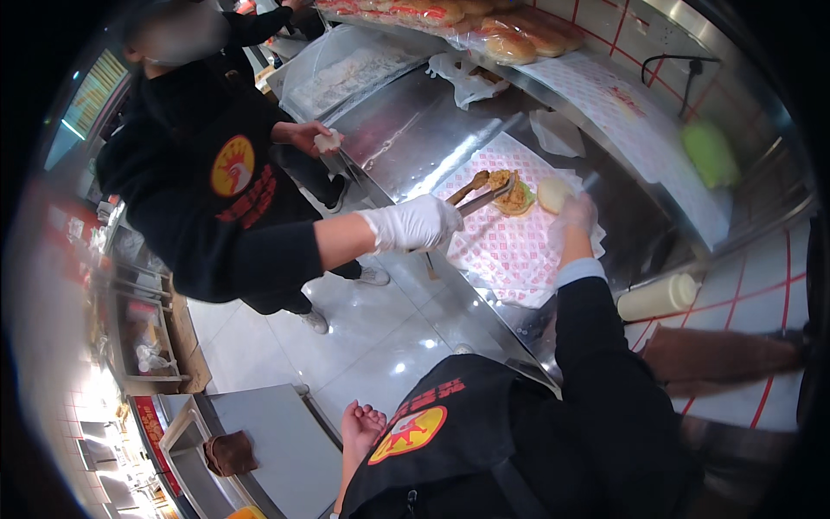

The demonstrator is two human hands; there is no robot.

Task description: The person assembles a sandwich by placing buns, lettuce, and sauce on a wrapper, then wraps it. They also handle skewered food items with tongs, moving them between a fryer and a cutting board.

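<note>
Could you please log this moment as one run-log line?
right hand at bun top | left hand empty, low at side | co-worker's gloved hand holds tongs on fried patty | wrapper paper on steel counter

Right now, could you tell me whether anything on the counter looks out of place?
Nothing stands out: the patty sits squarely on the patterned paper, the bun top lies beside it under the right hand, and nothing looks spilled.

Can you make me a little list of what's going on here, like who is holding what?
place: steel counter with a patterned paper sheet
right hand: touching the pale bun half
left hand: down low, holding nothing
co-worker's gloved hand: holds tongs at the fried patty
nearby: pale squeeze bottle, wrapped buns on the shelf
</note>
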